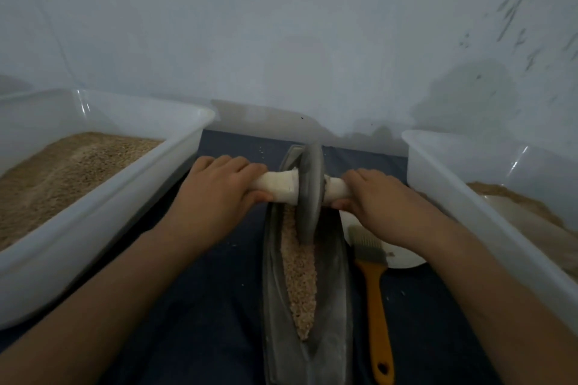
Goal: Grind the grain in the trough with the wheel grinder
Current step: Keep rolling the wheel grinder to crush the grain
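Head view
Left hand: your left hand (pixel 219 187) is curled tight round the white handle (pixel 276 186) on the left side of the wheel grinder (pixel 309 194).
Right hand: your right hand (pixel 380 201) is curled round the same white handle where it sticks out on the right side, fingers on top and thumb under.
Wheel: the grey wheel stands upright in the far half of the trough (pixel 334 284), with its bottom edge down in the grain (pixel 300 278).
Grain: it lies in a long tan strip down the middle groove of the trough, from the wheel to near the close tip. It looks rough and broken up.
Trough: it is dark grey, long and pointed like a boat. It sits on the dark blue cloth (pixel 194 322) between your arms.
Left edge: a white tub (pixel 175 147) holding tan grain stands near your left arm.
Right edge: a second white tub (pixel 463 197) stands close to your right arm.
Beside the trough: a brush with an orange handle (pixel 377 300) lies just right of it, with its bristles on a white plate (pixel 403 256).
Far side: the wall (pixel 297 25) is just past the far tip of the trough.
Open room: the near half of the groove has only grain in it.
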`<move>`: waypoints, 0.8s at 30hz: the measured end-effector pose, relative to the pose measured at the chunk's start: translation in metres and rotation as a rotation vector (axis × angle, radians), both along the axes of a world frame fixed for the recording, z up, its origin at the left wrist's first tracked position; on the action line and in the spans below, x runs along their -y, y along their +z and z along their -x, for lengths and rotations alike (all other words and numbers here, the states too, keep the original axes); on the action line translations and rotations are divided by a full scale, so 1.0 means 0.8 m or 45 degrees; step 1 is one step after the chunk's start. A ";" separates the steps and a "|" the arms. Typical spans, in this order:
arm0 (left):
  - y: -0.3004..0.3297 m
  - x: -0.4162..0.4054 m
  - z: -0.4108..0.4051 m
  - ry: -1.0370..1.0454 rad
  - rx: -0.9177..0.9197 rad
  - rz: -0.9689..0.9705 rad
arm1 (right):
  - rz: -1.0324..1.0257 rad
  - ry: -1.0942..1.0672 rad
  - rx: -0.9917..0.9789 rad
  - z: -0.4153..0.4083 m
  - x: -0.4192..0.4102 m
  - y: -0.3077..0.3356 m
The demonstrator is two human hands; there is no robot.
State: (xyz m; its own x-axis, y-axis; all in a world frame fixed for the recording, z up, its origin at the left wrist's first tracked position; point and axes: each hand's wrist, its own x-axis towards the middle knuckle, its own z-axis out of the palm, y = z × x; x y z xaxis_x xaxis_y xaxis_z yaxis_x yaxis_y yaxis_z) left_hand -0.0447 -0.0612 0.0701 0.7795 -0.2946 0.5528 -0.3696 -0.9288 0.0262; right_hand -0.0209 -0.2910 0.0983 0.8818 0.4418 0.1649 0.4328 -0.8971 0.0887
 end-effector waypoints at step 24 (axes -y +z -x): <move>-0.005 0.000 -0.004 -0.033 0.066 -0.032 | -0.012 0.012 0.062 -0.006 0.001 -0.008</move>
